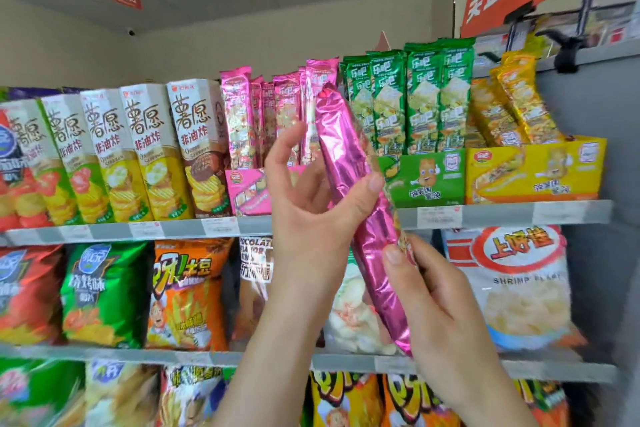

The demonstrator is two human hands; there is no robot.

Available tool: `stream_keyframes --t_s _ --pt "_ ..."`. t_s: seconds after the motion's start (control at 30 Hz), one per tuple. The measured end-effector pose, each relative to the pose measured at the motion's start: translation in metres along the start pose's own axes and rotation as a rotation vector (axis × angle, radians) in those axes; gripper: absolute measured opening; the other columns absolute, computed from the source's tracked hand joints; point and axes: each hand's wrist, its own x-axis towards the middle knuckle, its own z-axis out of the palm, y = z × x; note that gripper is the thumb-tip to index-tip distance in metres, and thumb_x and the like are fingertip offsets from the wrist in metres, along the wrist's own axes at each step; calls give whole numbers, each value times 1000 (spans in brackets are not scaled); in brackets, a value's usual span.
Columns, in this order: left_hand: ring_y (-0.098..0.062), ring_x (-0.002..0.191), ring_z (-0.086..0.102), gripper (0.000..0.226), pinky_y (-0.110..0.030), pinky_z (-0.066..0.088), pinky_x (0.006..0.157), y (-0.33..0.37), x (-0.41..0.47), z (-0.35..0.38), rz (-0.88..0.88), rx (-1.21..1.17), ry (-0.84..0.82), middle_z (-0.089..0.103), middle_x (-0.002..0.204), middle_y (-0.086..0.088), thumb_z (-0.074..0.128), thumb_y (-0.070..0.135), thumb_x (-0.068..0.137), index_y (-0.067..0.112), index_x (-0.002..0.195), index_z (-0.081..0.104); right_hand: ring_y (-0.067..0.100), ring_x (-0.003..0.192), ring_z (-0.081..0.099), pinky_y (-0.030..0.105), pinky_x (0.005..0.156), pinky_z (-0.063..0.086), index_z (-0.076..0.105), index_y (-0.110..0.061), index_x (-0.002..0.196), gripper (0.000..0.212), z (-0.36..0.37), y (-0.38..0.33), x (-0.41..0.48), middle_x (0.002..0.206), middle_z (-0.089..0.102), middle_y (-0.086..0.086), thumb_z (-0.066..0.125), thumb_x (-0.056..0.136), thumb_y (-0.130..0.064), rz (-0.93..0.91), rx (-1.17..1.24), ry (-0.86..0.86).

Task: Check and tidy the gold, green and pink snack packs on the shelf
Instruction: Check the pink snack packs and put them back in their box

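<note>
A long pink snack pack [349,163] is held tilted in front of the top shelf, its shiny back side facing me. My left hand [311,198] grips its middle, thumb across the front. My right hand [426,291] holds its lower end. Behind them, more pink packs [263,121] stand upright in a pink display box [246,191]. To the right, green packs [405,97] fill a green box [426,177]. Gold packs [509,104] lean leftwards in a yellow box [533,173] at the shelf's right end.
Tall cream chip cartons [138,149] stand left of the pink box. The shelf below holds large snack bags, including a white shrimp-chip bag [519,288] and an orange one [187,291]. A grey side panel [588,121] closes the shelf on the right.
</note>
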Motion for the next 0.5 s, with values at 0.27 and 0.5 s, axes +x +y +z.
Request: stream_keyframes --t_s 0.27,0.5 --pt "-16 82 68 53 -29 56 73 -7 -33 16 -132 -23 17 74 94 -3 82 28 64 51 106 61 32 63 58 56 62 51 65 -39 106 37 -14 -3 -15 72 63 8 42 89 -62 -26 -12 -28" --pt "-21 73 61 50 -38 52 68 0 -39 23 -61 -41 164 66 86 -13 83 25 64 34 108 60 18 94 68 44 85 54 47 -54 128 46 -23 -1 -25 118 62 -12 53 83 -57 -32 56 -79"
